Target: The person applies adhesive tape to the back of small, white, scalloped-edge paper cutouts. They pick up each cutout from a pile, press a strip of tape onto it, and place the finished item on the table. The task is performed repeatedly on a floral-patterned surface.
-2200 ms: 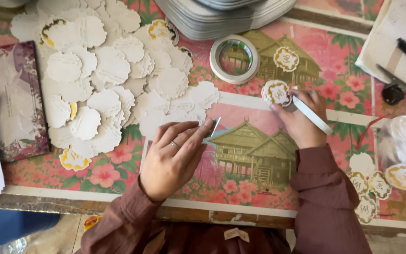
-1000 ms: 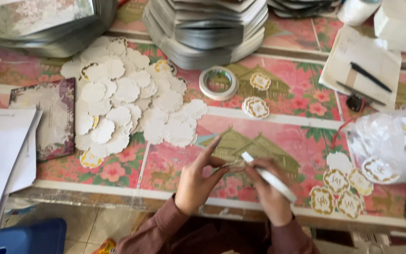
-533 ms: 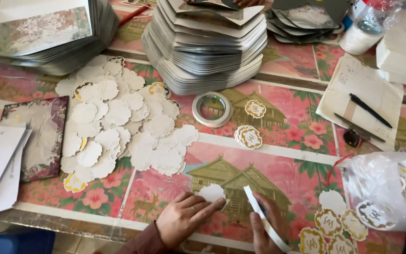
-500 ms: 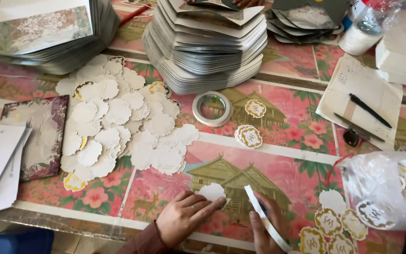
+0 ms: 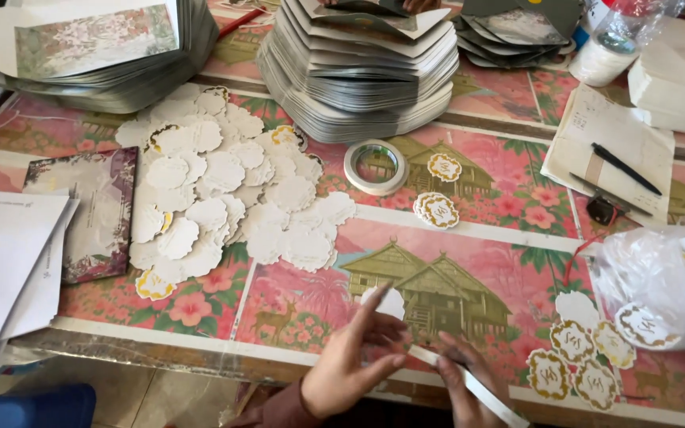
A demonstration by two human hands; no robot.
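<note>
At the table's near edge my left hand (image 5: pixel 349 358) pinches a white scalloped paper cutout (image 5: pixel 391 302) between thumb and fingers. Just to its right my right hand (image 5: pixel 463 379) holds a long white strip (image 5: pixel 487 395) that slants down to the right, its upper end touching the left fingers. Both hands hover over the pink floral tablecloth (image 5: pixel 303 305), printed with a house picture.
A heap of white cutouts (image 5: pixel 223 190) lies left of centre, with a tape roll (image 5: pixel 376 166) beyond it. Gold-edged cutouts (image 5: pixel 572 368) and a plastic bag (image 5: pixel 667 285) sit right. Card stacks (image 5: pixel 362 67) stand at the back; a notepad and pen (image 5: pixel 624 168) lie far right.
Over two seconds my hands dropped from mid-table to the near edge as the view tilted up. In the last half second the cutout shifted slightly right, toward the strip.
</note>
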